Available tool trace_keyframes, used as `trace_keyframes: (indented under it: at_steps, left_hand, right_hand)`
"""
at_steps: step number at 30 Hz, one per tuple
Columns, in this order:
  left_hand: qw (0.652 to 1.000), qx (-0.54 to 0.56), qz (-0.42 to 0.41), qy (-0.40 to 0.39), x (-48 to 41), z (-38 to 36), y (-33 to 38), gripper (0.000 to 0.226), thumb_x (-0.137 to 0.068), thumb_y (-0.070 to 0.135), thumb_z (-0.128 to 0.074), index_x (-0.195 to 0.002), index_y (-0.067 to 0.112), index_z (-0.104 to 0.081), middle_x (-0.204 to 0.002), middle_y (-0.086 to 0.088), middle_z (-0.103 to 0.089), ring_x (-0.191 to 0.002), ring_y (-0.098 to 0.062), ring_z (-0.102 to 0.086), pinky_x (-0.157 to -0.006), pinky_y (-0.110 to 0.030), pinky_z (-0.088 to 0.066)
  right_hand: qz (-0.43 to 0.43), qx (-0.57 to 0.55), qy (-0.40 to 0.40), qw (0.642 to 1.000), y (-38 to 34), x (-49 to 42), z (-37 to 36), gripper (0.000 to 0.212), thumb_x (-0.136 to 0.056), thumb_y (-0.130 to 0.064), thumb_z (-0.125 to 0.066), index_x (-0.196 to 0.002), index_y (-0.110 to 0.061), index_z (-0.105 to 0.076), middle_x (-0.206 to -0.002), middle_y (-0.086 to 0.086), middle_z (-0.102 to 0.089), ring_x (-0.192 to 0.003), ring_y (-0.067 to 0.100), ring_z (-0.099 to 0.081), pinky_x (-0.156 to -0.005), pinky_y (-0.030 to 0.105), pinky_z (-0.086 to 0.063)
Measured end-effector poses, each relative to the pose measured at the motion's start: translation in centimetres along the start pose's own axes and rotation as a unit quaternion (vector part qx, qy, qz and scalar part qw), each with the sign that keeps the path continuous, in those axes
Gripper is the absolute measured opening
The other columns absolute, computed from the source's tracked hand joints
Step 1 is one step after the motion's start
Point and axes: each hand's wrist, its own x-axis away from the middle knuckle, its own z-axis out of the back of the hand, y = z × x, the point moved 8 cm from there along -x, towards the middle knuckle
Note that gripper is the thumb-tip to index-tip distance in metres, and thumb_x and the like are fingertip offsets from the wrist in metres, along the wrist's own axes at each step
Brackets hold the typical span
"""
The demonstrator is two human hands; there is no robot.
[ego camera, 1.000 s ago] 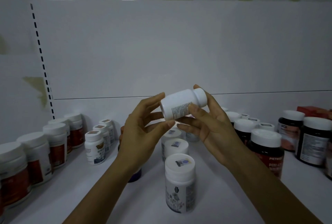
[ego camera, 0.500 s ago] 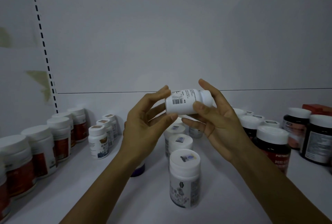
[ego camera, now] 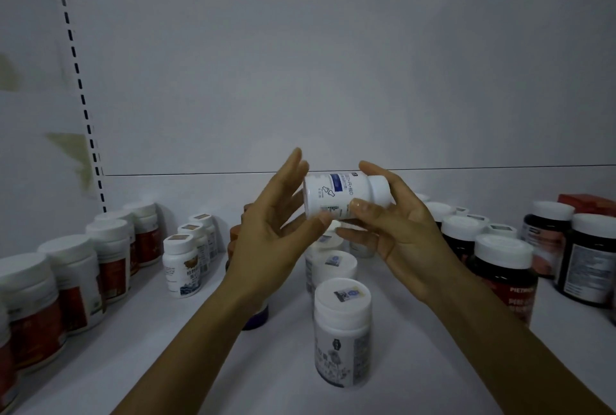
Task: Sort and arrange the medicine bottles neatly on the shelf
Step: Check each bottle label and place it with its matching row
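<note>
Now your right hand [ego camera: 400, 234] pinches the small white plastic bottle [ego camera: 336, 194] sideways above the white shelf [ego camera: 200, 364]; your left hand [ego camera: 273, 228], fingers straight, steadies its base. It is probably light and slick, so grip the body.

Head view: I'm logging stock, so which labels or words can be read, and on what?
"PIETM", the rest unclear: dark bottle, front right.
Blue-band print on the held white bottle: too blurred.
Label of the front white bottle: unreadable.
All else: too small or blurred.
</note>
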Motion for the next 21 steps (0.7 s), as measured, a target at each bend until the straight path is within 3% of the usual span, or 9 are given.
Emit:
trace_keyframes:
  at_steps: [1,4,8,10,12,13,15,17,21]
  left_hand:
    - [1.000,0.010,0.015,0.004,0.0,0.1,-0.2,0.066,-0.070,0.029,-0.064,-0.130,0.044,-0.039,-0.131,0.017,-0.053,-0.112,0.005,-0.057,-0.085,-0.021,-0.053]
    - [0.999,-0.027,0.019,0.013,0.0,0.2,-0.1,0.061,-0.067,0.038,-0.067,-0.125,0.036,-0.050,-0.126,0.003,-0.062,-0.104,-0.008,-0.065,-0.083,-0.033,-0.057]
    - [0.999,-0.025,-0.023,0.006,0.1,-0.3,0.3,0.044,-0.074,0.011,-0.069,-0.112,0.025,-0.052,-0.120,0.005,-0.061,-0.098,-0.010,-0.068,-0.073,-0.019,-0.055]
    - [0.998,-0.046,-0.036,0.002,0.2,-0.3,0.1,0.041,-0.075,0.008,-0.070,-0.109,0.023,-0.052,-0.117,0.011,-0.061,-0.100,-0.006,-0.067,-0.075,-0.018,-0.054]
    - [0.987,-0.151,-0.058,0.005,0.3,0.0,-0.3,0.045,-0.077,0.023,-0.071,-0.117,0.022,-0.052,-0.123,0.009,-0.060,-0.109,-0.004,-0.061,-0.087,-0.023,-0.053]
    - [0.965,-0.249,-0.083,0.009,0.3,0.2,-0.4,0.051,-0.080,0.031,-0.070,-0.126,0.023,-0.049,-0.131,0.005,-0.057,-0.117,-0.005,-0.056,-0.095,-0.026,-0.050]
    - [0.866,-0.467,-0.180,-0.005,0.4,-0.4,-0.3,0.060,-0.088,0.039,-0.060,-0.141,0.023,-0.037,-0.146,-0.004,-0.043,-0.134,-0.017,-0.041,-0.106,-0.037,-0.040]
    - [0.779,-0.580,-0.238,-0.026,0.6,-1.4,-0.4,0.068,-0.088,0.031,-0.061,-0.146,0.020,-0.027,-0.152,-0.009,-0.034,-0.140,-0.025,-0.030,-0.110,-0.045,-0.034]
    - [0.735,-0.638,-0.228,-0.026,0.4,-1.3,-1.1,0.078,-0.084,0.025,-0.068,-0.148,0.014,-0.023,-0.154,-0.013,-0.027,-0.143,-0.031,-0.024,-0.113,-0.049,-0.024]
  right_hand:
    - [0.007,0.005,0.002,1.000,-0.2,0.0,0.0,0.064,-0.066,-0.013,-0.070,-0.126,-0.025,-0.054,-0.115,0.009,-0.067,-0.099,0.028,-0.069,-0.075,0.036,-0.059]
    - [0.019,-0.010,0.000,1.000,-0.4,-0.1,0.0,0.066,-0.066,-0.008,-0.069,-0.126,-0.029,-0.052,-0.116,0.008,-0.065,-0.100,0.027,-0.069,-0.076,0.034,-0.058]
    - [0.002,-0.056,-0.003,0.998,-0.1,-0.2,-0.2,0.061,-0.070,-0.010,-0.066,-0.129,-0.011,-0.049,-0.115,0.014,-0.066,-0.098,0.025,-0.069,-0.076,0.031,-0.058]
    - [0.001,-0.042,0.012,0.999,0.0,-0.1,0.0,0.059,-0.069,-0.010,-0.067,-0.125,-0.005,-0.051,-0.112,0.015,-0.068,-0.098,0.025,-0.069,-0.076,0.031,-0.058]
    - [0.014,-0.025,0.046,0.999,0.2,-0.2,0.7,0.055,-0.069,-0.010,-0.069,-0.122,-0.008,-0.053,-0.108,0.012,-0.069,-0.096,0.023,-0.070,-0.075,0.030,-0.058]
    - [0.028,0.004,0.073,0.997,0.2,-0.3,1.3,0.053,-0.071,-0.008,-0.072,-0.121,-0.013,-0.054,-0.109,0.010,-0.069,-0.097,0.022,-0.069,-0.077,0.031,-0.058]
    - [0.072,0.135,0.151,0.977,0.0,-0.5,3.2,0.051,-0.075,-0.002,-0.074,-0.117,-0.023,-0.054,-0.113,0.000,-0.066,-0.102,0.017,-0.066,-0.085,0.032,-0.056]
    - [0.095,0.279,0.201,0.934,0.2,-0.6,4.7,0.058,-0.076,-0.002,-0.074,-0.123,-0.028,-0.049,-0.114,-0.011,-0.059,-0.107,0.012,-0.060,-0.091,0.030,-0.051]
    - [0.019,0.421,0.212,0.882,3.4,-1.0,6.8,0.073,-0.074,-0.011,-0.077,-0.137,-0.020,-0.042,-0.123,-0.001,-0.058,-0.111,0.019,-0.056,-0.093,0.033,-0.046]
